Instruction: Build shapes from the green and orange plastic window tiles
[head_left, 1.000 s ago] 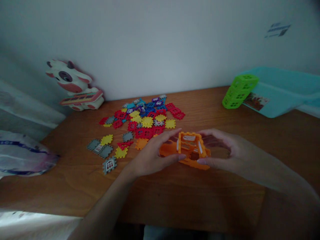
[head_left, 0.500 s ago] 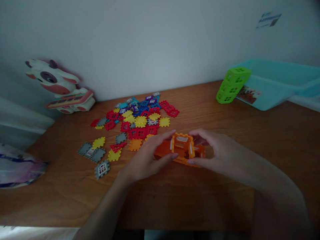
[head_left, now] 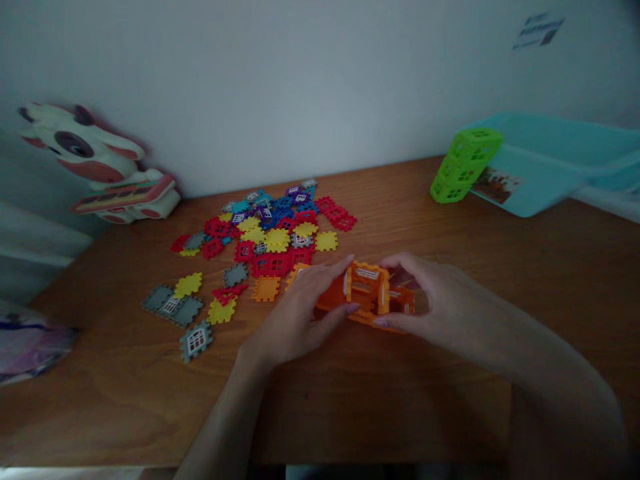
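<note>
Between my hands is an orange building-block structure (head_left: 367,293) made of notched panels, with white window pieces in its walls and an open top. My left hand (head_left: 305,310) grips its left side, thumb at the near edge and fingers at the far edge. On the right side, my right hand (head_left: 423,297) holds it the same way, fingers behind and thumb in front. A smaller orange section shows beneath the right fingers. Next to my left hand lie a flat orange panel (head_left: 266,288) and another orange panel (head_left: 298,275), partly covered by that hand.
A heap of red, yellow, blue and purple panels (head_left: 273,263) lies at the back. Grey panels (head_left: 197,341) lie to the left. A green block tower (head_left: 465,167) leans against a light blue bin (head_left: 540,180). A cow-shaped toy keyboard (head_left: 120,190) stands at the back left.
The view has shifted slightly, so the toy and loose panels sit a little further left. Both hands keep their hold on the orange structure, which looks almost unchanged.
</note>
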